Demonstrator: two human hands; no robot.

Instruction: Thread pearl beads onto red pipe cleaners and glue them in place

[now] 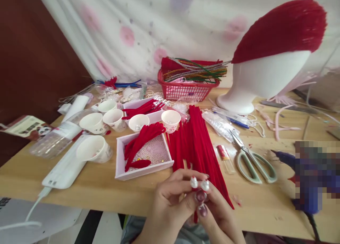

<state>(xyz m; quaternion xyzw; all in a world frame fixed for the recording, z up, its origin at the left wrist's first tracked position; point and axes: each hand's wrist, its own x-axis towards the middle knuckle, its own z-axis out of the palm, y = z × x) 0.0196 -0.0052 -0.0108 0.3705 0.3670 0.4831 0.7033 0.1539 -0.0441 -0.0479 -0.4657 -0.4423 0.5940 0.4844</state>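
My left hand (176,198) and my right hand (216,210) meet at the table's front edge, fingers pinched together. Between them is a small red pipe cleaner piece with white pearl beads (199,183) poking up above the thumbs. Its red stem shows a little below the fingers; the rest is hidden. Just behind my hands lies a bundle of long red pipe cleaners (199,141). To the left, a white box (145,175) holds small pearl beads and looped red pieces.
Several paper cups (94,148) and a white power strip (65,162) stand at left. A red basket (188,91) is at the back. Scissors (249,155), a glue gun (308,176) and a white mannequin head (265,77) with a red covering are at right.
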